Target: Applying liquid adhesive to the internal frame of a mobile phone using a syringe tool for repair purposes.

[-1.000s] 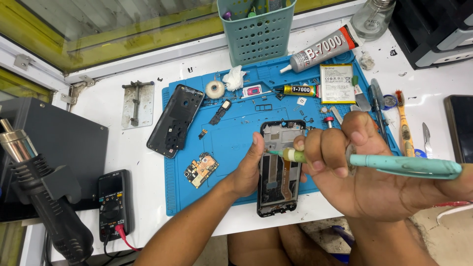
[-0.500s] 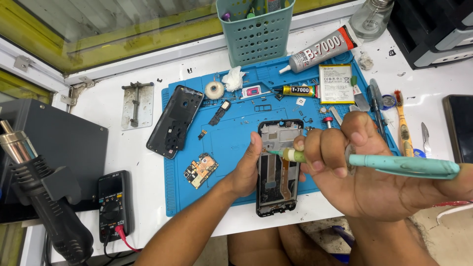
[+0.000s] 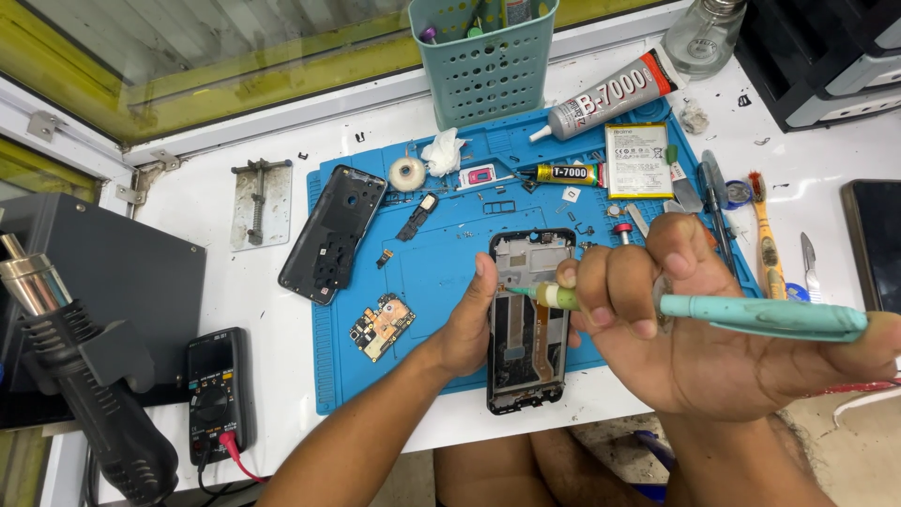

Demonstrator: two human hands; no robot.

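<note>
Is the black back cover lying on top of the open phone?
No, the black back cover lies apart on the blue mat.
</note>
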